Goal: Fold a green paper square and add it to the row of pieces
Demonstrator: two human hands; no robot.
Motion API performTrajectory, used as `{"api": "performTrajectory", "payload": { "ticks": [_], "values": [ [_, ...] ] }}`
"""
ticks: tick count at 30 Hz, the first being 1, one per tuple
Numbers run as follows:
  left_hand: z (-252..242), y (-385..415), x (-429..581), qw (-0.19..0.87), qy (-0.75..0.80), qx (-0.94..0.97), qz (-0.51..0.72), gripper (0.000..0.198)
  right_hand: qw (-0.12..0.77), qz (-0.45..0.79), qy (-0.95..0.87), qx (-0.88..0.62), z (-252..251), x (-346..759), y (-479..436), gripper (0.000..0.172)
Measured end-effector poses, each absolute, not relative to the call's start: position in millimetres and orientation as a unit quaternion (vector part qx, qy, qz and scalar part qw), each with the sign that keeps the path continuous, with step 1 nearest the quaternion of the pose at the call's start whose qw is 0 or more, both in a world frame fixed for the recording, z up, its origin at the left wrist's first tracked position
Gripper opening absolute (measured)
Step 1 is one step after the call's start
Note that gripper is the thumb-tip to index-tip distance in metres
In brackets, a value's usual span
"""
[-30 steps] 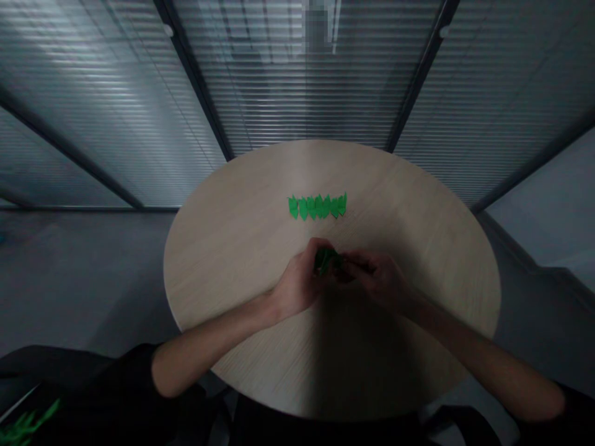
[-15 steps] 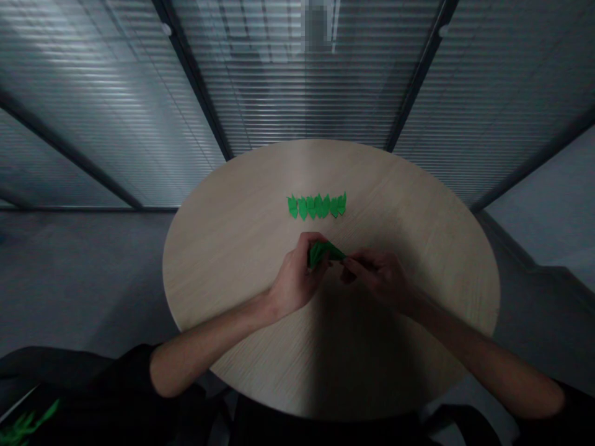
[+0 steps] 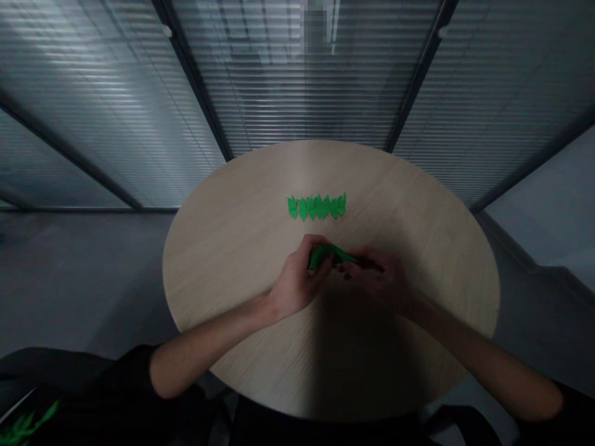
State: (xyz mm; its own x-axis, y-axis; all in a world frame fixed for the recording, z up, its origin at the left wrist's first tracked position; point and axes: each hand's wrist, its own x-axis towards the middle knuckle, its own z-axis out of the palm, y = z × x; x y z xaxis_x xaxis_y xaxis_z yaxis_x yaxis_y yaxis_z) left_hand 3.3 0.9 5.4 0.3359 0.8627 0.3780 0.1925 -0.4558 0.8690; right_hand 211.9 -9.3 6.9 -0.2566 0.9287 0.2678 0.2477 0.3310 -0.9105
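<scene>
Above the middle of the round wooden table [image 3: 223,223], both hands hold a folded piece of green paper [image 3: 320,254]. My left hand [image 3: 299,275] wraps its fingers around the paper's wider left part. My right hand [image 3: 383,275] pinches the narrow right end between thumb and fingers. The paper's lower side is partly covered by my fingers. Beyond my hands, several small folded green paper pieces [image 3: 318,207] lie side by side in a row on the tabletop, with pointed tips.
Glass partitions with horizontal blinds [image 3: 302,99] and dark frames stand behind the table's far edge. At the bottom left, more green pieces [image 3: 30,424] rest on something dark. A dark curved shape, perhaps a chair part [image 3: 458,418], shows at the lower right.
My right hand's fingers have shifted along the green paper's narrow end, which now reaches slightly further right. My left hand stays nearly in place. The row on the table is unmoved.
</scene>
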Motion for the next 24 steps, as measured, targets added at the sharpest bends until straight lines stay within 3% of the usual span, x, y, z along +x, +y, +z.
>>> {"api": "performTrajectory", "payload": {
  "ticks": [12,19,24],
  "values": [
    [9.1,1.5,3.2,0.361,0.364,0.741,0.433,0.024,0.496,0.282,-0.670,-0.474,11.7,213.7,-10.0,0.016],
    [7.1,7.4,2.1,0.252,0.360,0.755,0.487,0.026,0.485,0.227,-0.685,-0.494,11.1,214.8,-10.7,0.014],
    [7.0,7.1,3.3,0.282,0.396,0.729,0.481,0.024,0.470,0.203,-0.703,-0.494,9.6,215.0,-10.8,0.012]
  ]
}}
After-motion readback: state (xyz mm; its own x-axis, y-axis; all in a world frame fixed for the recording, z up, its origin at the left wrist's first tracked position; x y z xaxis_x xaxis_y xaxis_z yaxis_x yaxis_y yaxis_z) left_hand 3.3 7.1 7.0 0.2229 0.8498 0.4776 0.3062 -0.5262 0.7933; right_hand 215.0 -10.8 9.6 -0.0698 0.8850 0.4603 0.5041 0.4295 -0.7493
